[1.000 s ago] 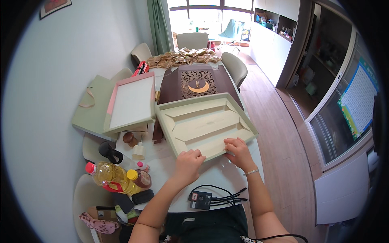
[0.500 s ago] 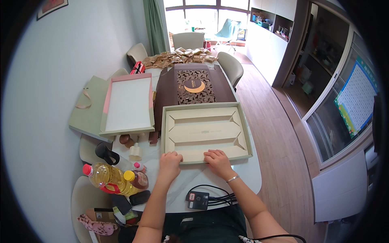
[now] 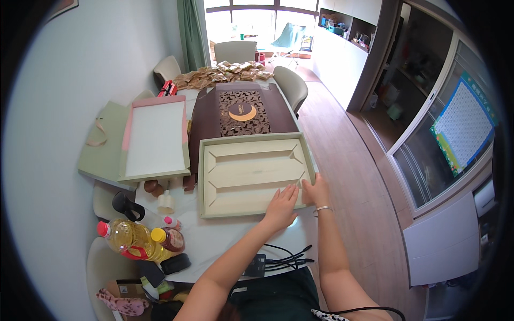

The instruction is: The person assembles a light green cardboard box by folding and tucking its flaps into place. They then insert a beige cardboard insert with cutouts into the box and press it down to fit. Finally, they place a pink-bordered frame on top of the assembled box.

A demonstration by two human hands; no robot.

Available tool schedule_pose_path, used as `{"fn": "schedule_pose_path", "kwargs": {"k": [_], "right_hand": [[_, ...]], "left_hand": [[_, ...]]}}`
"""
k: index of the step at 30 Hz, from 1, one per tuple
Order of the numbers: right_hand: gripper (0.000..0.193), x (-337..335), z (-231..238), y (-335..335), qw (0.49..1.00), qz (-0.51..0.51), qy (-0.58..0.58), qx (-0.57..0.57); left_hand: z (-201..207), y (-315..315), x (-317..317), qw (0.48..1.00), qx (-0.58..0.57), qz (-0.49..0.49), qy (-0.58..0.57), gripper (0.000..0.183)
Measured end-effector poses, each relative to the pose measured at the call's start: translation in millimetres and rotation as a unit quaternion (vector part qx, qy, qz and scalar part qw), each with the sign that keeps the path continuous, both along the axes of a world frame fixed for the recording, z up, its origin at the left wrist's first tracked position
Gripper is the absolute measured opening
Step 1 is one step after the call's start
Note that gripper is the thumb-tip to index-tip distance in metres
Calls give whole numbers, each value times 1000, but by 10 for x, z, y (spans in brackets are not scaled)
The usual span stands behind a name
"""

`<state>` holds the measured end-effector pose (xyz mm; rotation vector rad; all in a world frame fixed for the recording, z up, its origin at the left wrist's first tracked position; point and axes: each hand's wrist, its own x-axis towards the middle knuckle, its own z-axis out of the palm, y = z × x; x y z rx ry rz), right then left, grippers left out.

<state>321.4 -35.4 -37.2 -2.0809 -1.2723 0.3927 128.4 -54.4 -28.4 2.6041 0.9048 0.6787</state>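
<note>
A shallow pale-green gift box (image 3: 202, 176) lies on the table in front of me. Inside it sits a cream cardboard insert (image 3: 251, 172) with long strips and slanted folded ends. My left hand (image 3: 282, 207) rests on the box's near side toward the right, its fingers stretched out over the insert. At the near right corner, my right hand (image 3: 316, 191) grips the right wall, with fingers along the outside and the thumb inside. Behind stands a dark brown box (image 3: 203, 115) whose cut-out patterned panel bears a gold crescent.
To the left are a pink-and-green open box (image 3: 127, 139), an oil bottle (image 3: 128, 235), a sauce bottle (image 3: 172, 241) and a cream fitting (image 3: 166, 202). Black cables (image 3: 289, 262) lie near me. Many small packets (image 3: 225, 75) cover the far end. Chairs (image 3: 292, 88) flank the table.
Both hands have moved right along the near edge. The left has slid to the near right part of the insert; the right has gone round to the right wall. The view has shifted slightly.
</note>
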Motion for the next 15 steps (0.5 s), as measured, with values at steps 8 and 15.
{"fn": "schedule_pose_path", "kwargs": {"k": [8, 15], "right_hand": [[43, -257, 81, -75, 988, -32, -147, -25], [37, -313, 179, -23, 983, -56, -160, -65]], "left_hand": [[-102, 70, 364, 991, -31, 39, 127, 75], [265, 80, 389, 969, -126, 54, 206, 75]]}}
